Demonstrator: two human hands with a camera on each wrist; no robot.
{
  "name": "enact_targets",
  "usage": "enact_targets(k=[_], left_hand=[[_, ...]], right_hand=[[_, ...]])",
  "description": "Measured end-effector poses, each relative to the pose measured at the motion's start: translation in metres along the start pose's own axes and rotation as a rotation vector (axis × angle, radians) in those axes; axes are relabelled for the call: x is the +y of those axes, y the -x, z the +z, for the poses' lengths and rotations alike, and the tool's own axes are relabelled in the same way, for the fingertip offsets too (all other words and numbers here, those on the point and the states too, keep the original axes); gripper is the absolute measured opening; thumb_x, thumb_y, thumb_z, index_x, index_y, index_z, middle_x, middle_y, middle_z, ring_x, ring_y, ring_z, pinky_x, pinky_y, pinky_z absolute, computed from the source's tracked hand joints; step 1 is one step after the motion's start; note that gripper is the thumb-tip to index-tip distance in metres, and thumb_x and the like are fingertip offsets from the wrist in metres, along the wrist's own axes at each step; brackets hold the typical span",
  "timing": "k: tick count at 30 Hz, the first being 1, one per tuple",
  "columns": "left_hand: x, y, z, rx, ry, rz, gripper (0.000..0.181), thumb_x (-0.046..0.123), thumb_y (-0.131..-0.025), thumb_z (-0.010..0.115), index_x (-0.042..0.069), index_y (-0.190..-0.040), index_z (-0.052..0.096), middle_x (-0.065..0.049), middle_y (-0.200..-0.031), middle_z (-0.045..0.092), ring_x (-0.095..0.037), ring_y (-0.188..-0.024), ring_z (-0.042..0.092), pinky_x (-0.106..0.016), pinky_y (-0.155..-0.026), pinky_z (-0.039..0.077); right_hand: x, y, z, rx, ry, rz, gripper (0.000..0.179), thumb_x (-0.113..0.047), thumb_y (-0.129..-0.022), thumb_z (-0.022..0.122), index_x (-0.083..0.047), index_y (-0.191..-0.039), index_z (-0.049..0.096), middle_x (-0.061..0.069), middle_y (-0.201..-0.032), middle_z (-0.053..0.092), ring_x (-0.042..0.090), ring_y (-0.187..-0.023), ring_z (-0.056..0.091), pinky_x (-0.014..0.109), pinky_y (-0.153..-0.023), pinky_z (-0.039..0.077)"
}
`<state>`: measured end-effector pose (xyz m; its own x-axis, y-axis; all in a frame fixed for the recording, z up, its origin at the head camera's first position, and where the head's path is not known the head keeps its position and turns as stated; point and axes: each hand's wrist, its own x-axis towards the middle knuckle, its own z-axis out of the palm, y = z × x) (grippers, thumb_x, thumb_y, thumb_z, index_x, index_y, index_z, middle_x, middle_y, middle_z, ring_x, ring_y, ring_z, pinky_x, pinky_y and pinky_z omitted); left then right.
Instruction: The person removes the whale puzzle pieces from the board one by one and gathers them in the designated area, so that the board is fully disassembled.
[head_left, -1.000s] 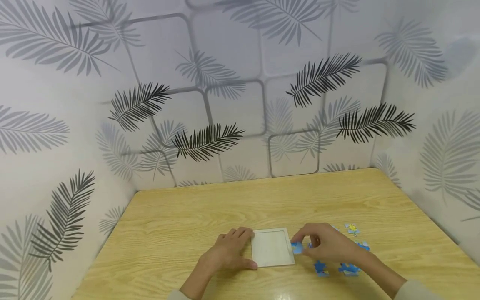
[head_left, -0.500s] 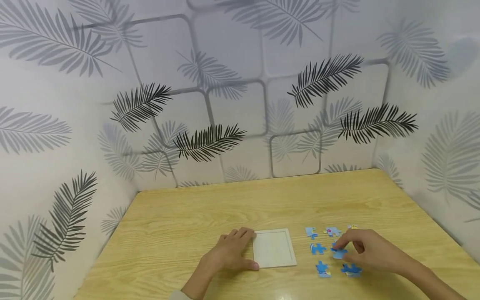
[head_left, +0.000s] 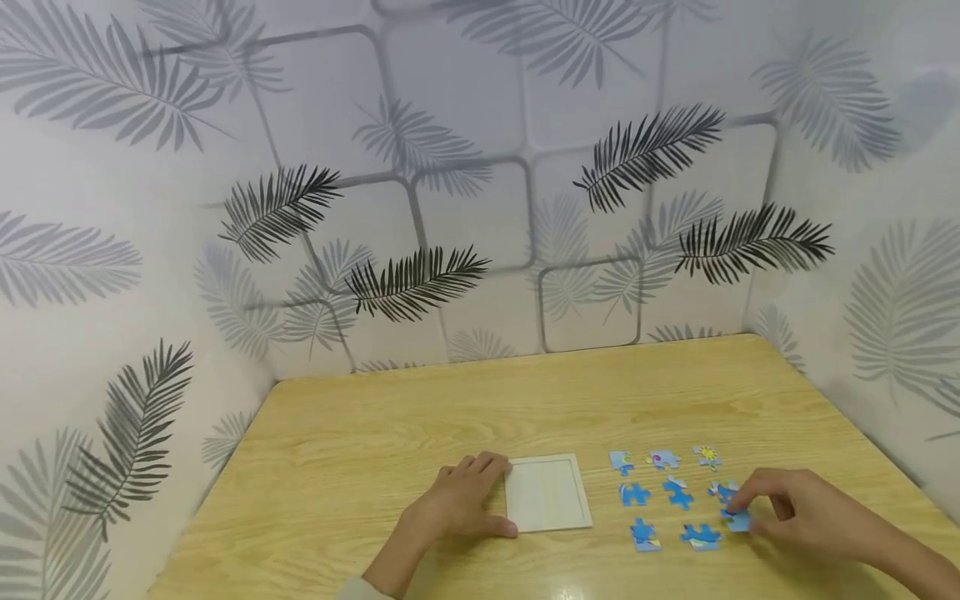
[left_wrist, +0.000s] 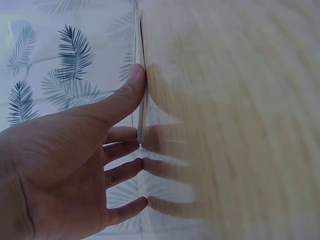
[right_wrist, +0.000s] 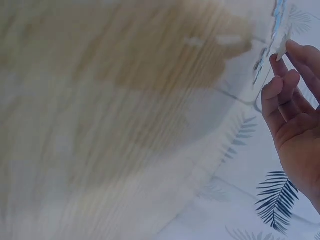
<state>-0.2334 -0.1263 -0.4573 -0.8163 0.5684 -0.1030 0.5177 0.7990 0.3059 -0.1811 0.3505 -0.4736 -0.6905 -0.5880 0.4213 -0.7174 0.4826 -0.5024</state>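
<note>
The left hand (head_left: pixel 465 500) rests at the left side of a pale square puzzle tray (head_left: pixel 549 493). Its thumb touches the near left corner and its fingertips the far left corner. In the left wrist view the thumb (left_wrist: pixel 131 85) lies against the tray's thin edge (left_wrist: pixel 141 115), with the other fingers spread down to the table. The right hand (head_left: pixel 795 508) pinches a blue jigsaw piece (head_left: pixel 738 522) between thumb and forefinger, at the right end of the nearest row. The right wrist view shows a pale piece edge (right_wrist: pixel 283 47) at the fingertips.
Several loose jigsaw pieces lie in rows right of the tray, among them a sun piece (head_left: pixel 707 455), a blue piece (head_left: pixel 678 493) and a nearer one (head_left: pixel 701 537). The wooden table (head_left: pixel 360 442) meets a leaf-patterned wall (head_left: pixel 480 208) behind.
The right hand has carried a jigsaw piece rightward, from beside the tray, past the middle pieces, to the right end of the nearest row. The left hand has stayed at the tray.
</note>
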Motion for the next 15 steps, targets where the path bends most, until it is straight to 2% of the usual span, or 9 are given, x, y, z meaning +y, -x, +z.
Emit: enact_targets(k=[4,8,15], left_hand=[[-0.006,-0.002,0.006,0.008,0.005,-0.001,0.086,0.054,-0.086,0.08,0.014,-0.152,0.044,-0.006,-0.157,0.045,-0.034,-0.143,0.044,-0.062,-0.11,0.038],[-0.011,-0.004,0.009,0.03,0.013,0.014,0.086,0.055,-0.084,0.081,0.013,-0.151,0.045,-0.006,-0.154,0.047,-0.034,-0.141,0.046,-0.062,-0.109,0.039],[-0.016,-0.005,0.012,0.022,0.018,0.021,0.087,0.058,-0.084,0.08,0.015,-0.152,0.043,-0.006,-0.156,0.045,-0.033,-0.141,0.045,-0.063,-0.109,0.038]], right_hand=[[0.007,0.006,0.0,-0.039,-0.002,-0.051,0.044,0.011,-0.076,0.084,-0.021,-0.105,0.075,-0.01,-0.096,0.069,-0.011,-0.063,0.04,0.013,-0.05,0.036],[0.013,0.007,0.002,-0.046,-0.019,-0.098,0.048,0.012,-0.074,0.085,-0.02,-0.107,0.074,-0.007,-0.097,0.068,-0.01,-0.065,0.043,0.013,-0.051,0.038],[0.014,0.008,0.007,-0.047,-0.063,-0.064,0.045,0.011,-0.076,0.085,-0.02,-0.106,0.07,-0.005,-0.101,0.065,-0.007,-0.064,0.045,0.017,-0.05,0.041]])
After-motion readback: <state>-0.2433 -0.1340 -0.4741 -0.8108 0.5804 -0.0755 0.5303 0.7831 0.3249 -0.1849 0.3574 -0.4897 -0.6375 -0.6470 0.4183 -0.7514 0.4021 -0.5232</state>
